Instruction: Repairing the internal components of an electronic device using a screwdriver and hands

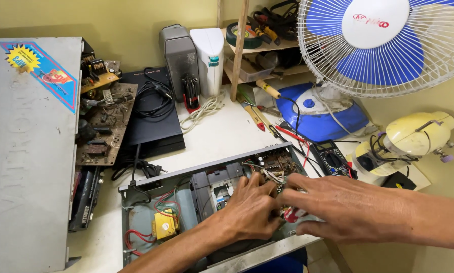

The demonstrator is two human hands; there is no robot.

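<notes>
Bright, even, soft light from above. Soft short shadows under left hand (249, 210) and right hand (348, 207) inside the chassis (186, 202). Mild glare on fan hub (376, 20) and iron (318, 114). Sharp at centre; slight motion blur on right fingers (tips only). Wide-angle bowing at edges, metal cover (27, 151) stretched.

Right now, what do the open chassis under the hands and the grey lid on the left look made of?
Open chassis: looks like sheet metal, dull blue-grey inside with rust-like spots and thin folded edges. Grey lid: probably painted sheet metal, matte grey, scuffed, with a bent edge. Both the left hand and right hand rest on the circuit board.
</notes>
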